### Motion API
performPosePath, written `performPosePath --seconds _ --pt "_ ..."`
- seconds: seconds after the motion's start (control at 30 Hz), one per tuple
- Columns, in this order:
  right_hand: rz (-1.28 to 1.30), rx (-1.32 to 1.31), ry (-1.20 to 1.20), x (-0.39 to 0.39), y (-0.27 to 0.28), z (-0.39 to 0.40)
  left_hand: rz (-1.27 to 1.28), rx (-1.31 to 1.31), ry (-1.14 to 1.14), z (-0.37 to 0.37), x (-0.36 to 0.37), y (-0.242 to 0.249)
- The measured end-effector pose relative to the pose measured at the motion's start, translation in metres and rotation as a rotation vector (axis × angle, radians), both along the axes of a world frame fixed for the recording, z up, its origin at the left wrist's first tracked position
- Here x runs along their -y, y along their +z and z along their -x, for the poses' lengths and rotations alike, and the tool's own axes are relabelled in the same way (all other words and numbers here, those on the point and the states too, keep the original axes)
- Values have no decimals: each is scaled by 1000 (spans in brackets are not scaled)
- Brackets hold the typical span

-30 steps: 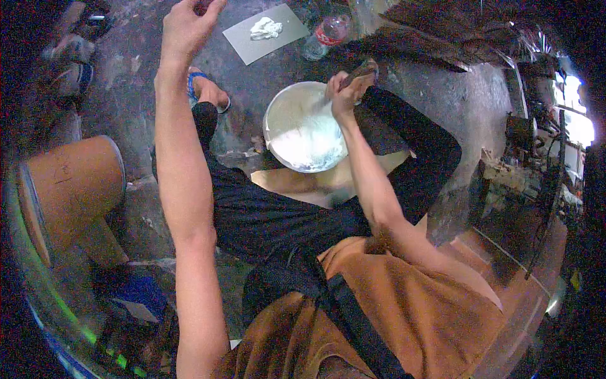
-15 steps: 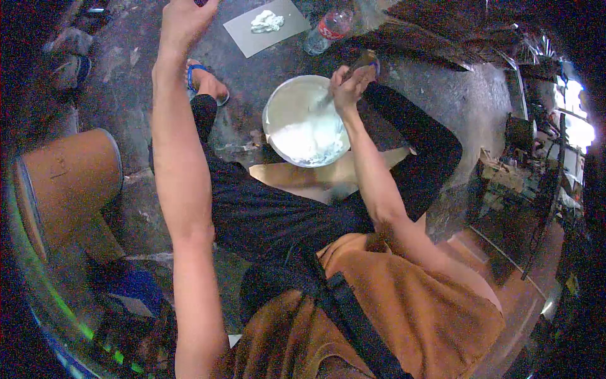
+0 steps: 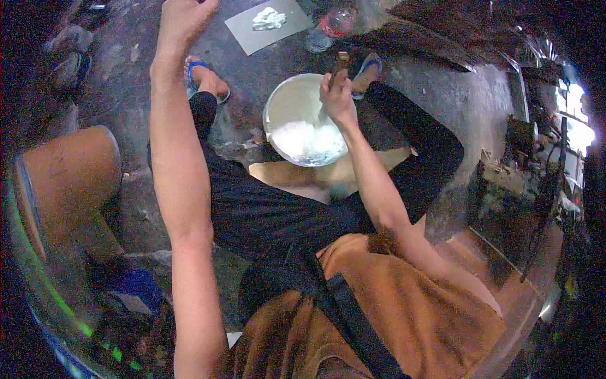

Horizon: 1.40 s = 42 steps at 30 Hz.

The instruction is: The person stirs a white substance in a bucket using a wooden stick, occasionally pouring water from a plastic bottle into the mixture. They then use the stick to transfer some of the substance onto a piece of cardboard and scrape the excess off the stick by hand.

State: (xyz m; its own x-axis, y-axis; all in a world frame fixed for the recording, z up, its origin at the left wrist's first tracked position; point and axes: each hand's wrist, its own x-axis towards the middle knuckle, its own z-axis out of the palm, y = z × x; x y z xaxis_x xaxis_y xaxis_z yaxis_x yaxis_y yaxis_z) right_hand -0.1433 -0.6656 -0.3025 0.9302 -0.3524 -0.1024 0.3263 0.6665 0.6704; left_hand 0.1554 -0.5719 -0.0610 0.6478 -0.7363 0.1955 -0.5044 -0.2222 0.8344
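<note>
My right hand [image 3: 336, 96] is closed around the wooden handle [image 3: 341, 63] of a tool, whose lower part goes down into a round white bucket [image 3: 278, 96]. White paste or powder [image 3: 309, 142] lies in the bottom of the bucket, which stands between my legs. At the top edge of the view, my left hand [image 3: 184, 16] is partly cut off. Its visible fingers are curled, and I cannot tell what they hold.
Beyond the bucket, a pale sheet [image 3: 243, 35] carries a white lump [image 3: 269, 19]. Beside it stands a clear plastic bottle [image 3: 319, 41] with a red label. My sandalled feet flank the bucket. A brown drum [image 3: 72, 167] lies at left; assorted items [image 3: 505, 170] are at right.
My right hand has shifted slightly left over the bucket rim and turned, so the wooden handle now points up and shows clearly. My left hand has barely moved.
</note>
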Motion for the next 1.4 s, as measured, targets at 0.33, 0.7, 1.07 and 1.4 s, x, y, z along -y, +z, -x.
performPosePath --seconds 0.33,0.7,1.07,1.4 --pt "1639 -1346 -359 -1 75 -35 32 -22 -17 0 -2 -1" --pt "1852 -1148 -93 -35 167 -37 40 31 -24 -8 3 -12" --pt "1754 -991 -60 -42 162 -9 76 66 -49 -3 -8 4" --pt "1568 -1268 -96 -40 58 21 63 63 -22 -8 -12 1"
